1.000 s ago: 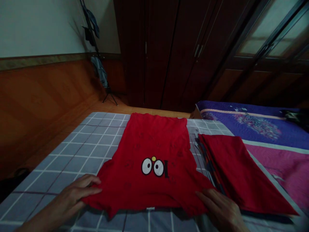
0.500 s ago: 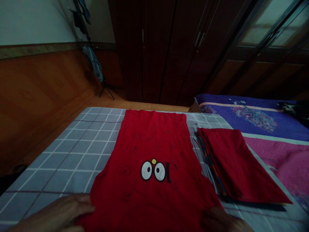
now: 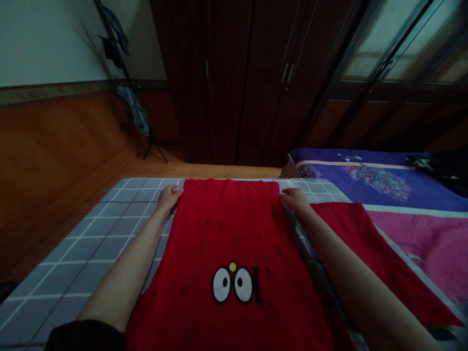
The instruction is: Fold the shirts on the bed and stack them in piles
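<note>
Two bare hands reached to the far end of a red garment (image 3: 226, 224), the left hand (image 3: 169, 199) at its far left corner and the right hand (image 3: 294, 199) at its far right one. Each grip had its fingers bent inward at the fabric's edge; how far either was closed, and whether cloth was pinched between the fingers, could not be told. The garment lay flat on a gray checked cloth (image 3: 87, 239), its long axis running from the person straight toward the dark wardrobe (image 3: 226, 112). A straight, slightly gathered edge formed the far end, between the hands; the near end ran out of view. A print of two round eyes (image 3: 221, 285) sat on the nearer part. Folded red fabric (image 3: 356, 224) lay to the right, partly behind the right forearm.
</note>
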The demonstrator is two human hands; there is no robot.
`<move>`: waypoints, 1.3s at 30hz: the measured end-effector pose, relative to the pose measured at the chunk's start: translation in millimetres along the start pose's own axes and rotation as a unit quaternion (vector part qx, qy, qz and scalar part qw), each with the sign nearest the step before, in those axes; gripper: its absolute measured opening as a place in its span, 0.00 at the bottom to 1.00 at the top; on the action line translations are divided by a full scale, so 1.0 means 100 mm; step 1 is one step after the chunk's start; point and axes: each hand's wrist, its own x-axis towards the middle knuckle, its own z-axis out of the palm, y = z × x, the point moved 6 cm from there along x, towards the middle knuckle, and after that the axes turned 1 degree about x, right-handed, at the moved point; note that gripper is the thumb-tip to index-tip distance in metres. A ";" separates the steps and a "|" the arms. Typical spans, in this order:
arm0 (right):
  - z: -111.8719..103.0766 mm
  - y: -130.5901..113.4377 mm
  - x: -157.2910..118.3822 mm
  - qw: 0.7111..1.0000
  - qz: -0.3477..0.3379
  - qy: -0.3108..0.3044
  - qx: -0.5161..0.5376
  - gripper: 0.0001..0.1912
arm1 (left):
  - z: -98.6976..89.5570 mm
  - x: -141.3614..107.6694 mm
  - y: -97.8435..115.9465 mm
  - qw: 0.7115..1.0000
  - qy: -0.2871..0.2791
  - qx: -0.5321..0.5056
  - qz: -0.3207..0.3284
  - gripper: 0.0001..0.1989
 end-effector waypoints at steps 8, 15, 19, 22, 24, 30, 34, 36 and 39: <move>0.29 0.18 0.46 0.990 0.127 0.048 -0.040 0.21 | 0.35 0.49 0.06 0.991 0.030 0.126 0.028 0.29; 0.30 0.34 0.73 0.991 0.119 0.047 -0.025 0.13 | 0.34 0.68 -0.13 0.992 0.065 0.109 0.029 0.16; 0.31 0.38 0.71 0.985 0.136 0.104 -0.017 0.16 | 0.30 0.79 -0.25 0.991 0.114 0.058 0.044 0.19; 0.33 0.37 0.70 0.980 0.144 0.135 -0.010 0.18 | 0.27 0.82 -0.31 0.987 0.142 0.048 0.048 0.20; 0.33 0.35 0.72 0.980 0.140 0.142 -0.007 0.18 | 0.25 0.83 -0.31 0.986 0.146 0.054 0.051 0.19; 0.34 0.29 0.79 0.991 0.085 0.107 -0.006 0.19 | 0.26 0.79 -0.27 0.990 0.094 0.083 0.059 0.20; 0.35 0.26 0.81 0.996 0.048 0.069 -0.010 0.20 | 0.25 0.76 -0.21 0.989 0.061 0.127 0.053 0.24; 0.36 0.25 0.82 0.997 0.039 0.060 -0.013 0.20 | 0.25 0.73 -0.16 0.984 0.058 0.163 0.052 0.24; 0.37 0.23 0.81 0.997 0.034 0.060 -0.019 0.18 | 0.25 0.67 -0.08 0.973 0.073 0.211 0.055 0.21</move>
